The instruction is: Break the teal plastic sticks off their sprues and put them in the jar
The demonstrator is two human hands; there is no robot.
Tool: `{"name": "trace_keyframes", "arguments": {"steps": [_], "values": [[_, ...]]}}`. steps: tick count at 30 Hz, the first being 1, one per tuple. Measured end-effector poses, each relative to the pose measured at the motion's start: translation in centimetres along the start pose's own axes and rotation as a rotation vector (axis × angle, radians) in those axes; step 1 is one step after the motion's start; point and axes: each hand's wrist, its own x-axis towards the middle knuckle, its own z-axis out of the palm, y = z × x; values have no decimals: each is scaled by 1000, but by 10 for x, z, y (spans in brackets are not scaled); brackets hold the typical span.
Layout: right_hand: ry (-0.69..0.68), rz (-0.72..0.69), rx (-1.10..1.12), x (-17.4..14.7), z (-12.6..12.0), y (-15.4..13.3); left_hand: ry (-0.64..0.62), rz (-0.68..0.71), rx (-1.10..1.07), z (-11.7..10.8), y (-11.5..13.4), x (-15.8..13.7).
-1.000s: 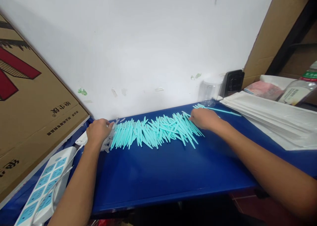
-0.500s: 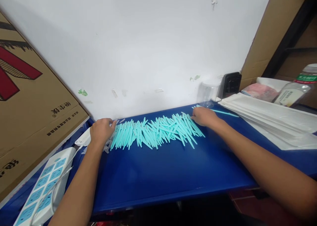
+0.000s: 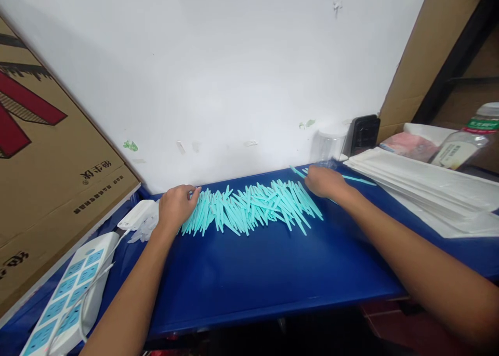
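A long row of turquoise plastic sticks (image 3: 249, 208), narrow and pointed, lies heaped on the blue tabletop (image 3: 273, 273). At the row's left end is my left hand (image 3: 176, 206), thumb and fingers pinched together; what is between them is too small to make out. Beyond the right end, my right hand (image 3: 324, 182) is closed on a turquoise stick (image 3: 298, 172) whose tip points out to the upper left. Small translucent pieces (image 3: 145, 228) lie in a pile left of my left wrist. Another turquoise stick (image 3: 359, 180) rests to the right of my right hand.
A white power strip (image 3: 74, 288) with cables and a white box-like device (image 3: 137, 213) are at left, by a large carton (image 3: 58, 153). White sheets (image 3: 424, 184), a clear jar (image 3: 331, 144), a black object (image 3: 363, 134) and a bottle (image 3: 463, 143) stand at right.
My left hand has moved right, onto the row's left end, uncovering the translucent pieces. My right hand has shifted slightly right, and a stick now juts out from its fingers.
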Motion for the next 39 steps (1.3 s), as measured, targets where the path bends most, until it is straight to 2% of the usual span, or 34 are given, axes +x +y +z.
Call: {"name": "trace_keyframes", "arguments": {"steps": [2,4,5,8,11,14,17,19,21,23,26,28,30,34,37,39], "values": [[85,-2,11,-3,-4,-2,29,63,-99,1,12,-4],[149,-92,42,-10,-8,-8,47,138,-223,1,25,-9],[176,-180,72,-15,-10,-13,49,178,-288,0,33,-13],[253,-574,230,-35,-9,-32,17,301,-448,-3,54,-24],[296,-816,301,-53,1,-53,-60,457,-503,-5,70,-33],[346,-895,278,-60,10,-64,-83,564,-485,-5,79,-39],[360,-924,274,-56,11,-63,-119,588,-479,-4,81,-39],[372,-912,247,-50,8,-58,-145,578,-487,-6,78,-37],[383,-853,200,-43,4,-51,-120,525,-469,-9,70,-33],[382,-746,192,-36,2,-42,-31,421,-373,-14,55,-26],[336,-536,288,-28,2,-32,99,206,-94,-20,23,-12],[271,-456,363,-28,5,-33,71,55,70,-21,2,-4],[208,-437,388,-29,9,-37,-15,-77,170,-18,-17,3],[132,-438,336,-28,12,-40,-150,-218,250,-8,-43,10],[185,-351,251,-14,6,-24,-180,-247,259,-2,-52,11],[262,-180,129,-2,0,-4,-183,-261,262,0,-56,12]]}}
